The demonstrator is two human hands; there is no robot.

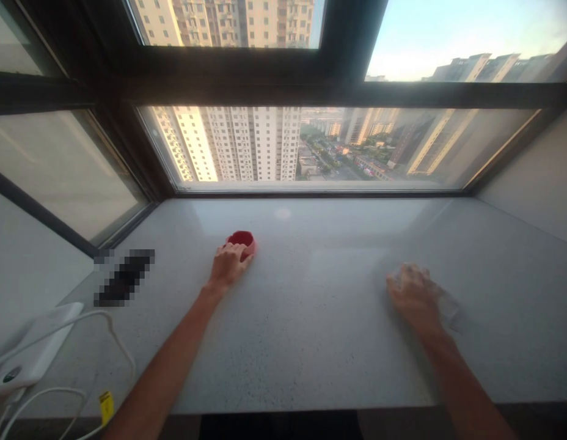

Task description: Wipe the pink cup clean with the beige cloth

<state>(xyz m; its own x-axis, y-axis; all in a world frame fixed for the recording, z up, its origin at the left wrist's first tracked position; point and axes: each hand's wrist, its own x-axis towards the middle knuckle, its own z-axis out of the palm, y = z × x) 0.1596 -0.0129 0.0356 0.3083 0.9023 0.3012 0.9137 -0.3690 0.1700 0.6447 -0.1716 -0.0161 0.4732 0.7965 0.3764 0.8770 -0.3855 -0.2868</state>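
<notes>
My left hand [228, 266] lies over a small red cup [242, 241], its fingers curled on the cup's near side, and it grips the cup. The cup lies low on the speckled white stone sill [311, 342], with its red inside showing past my fingers. My right hand [414, 298] is further right on the sill, gripping a clear plastic object [449, 310]. That object is see-through and partly hidden by my fingers, so its exact kind is hard to tell.
A large window with a dark frame [338, 95] borders the far side of the sill. At the left lie a pixelated dark object [125, 278], a white flat device [36, 348] with a white cable [63, 397], and a yellow tag [106, 407].
</notes>
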